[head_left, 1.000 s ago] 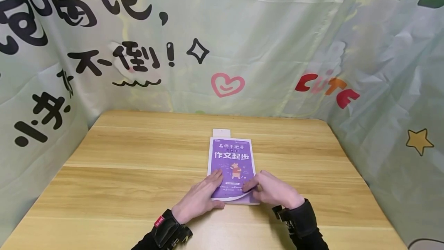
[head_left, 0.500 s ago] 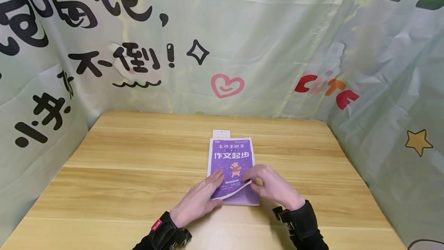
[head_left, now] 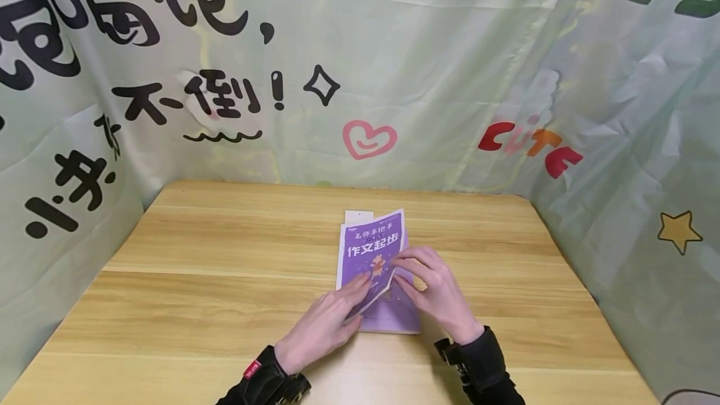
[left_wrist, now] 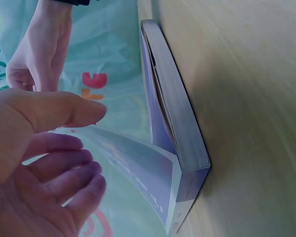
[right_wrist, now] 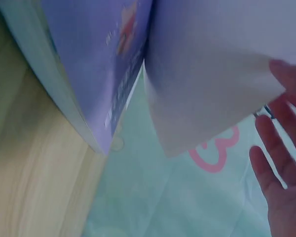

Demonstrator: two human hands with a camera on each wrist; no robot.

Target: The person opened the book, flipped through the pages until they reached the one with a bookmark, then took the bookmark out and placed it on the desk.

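Your right hand (head_left: 441, 292) pinches the raised front cover (head_left: 362, 261) by its free edge; a light grip and a smooth arc should save the thin, bending sheet from creasing. Your left hand (head_left: 320, 327), fingers loosely extended, lies over its spine side, well placed to steady the purple paperback (head_left: 394, 322) on the smooth wood-grain bench (head_left: 225, 280), its page block (left_wrist: 180, 111) squared and pale.

a makeshift cloth-walled booth (head_left: 613, 142), kind of room beyond unclear, a wooden table (head_left: 225, 236), pale green cloth (head_left: 427, 67) hanging around three sides, black writing (head_left: 137, 90), a pink heart (head_left: 368, 144), a yellow star (head_left: 680, 230)
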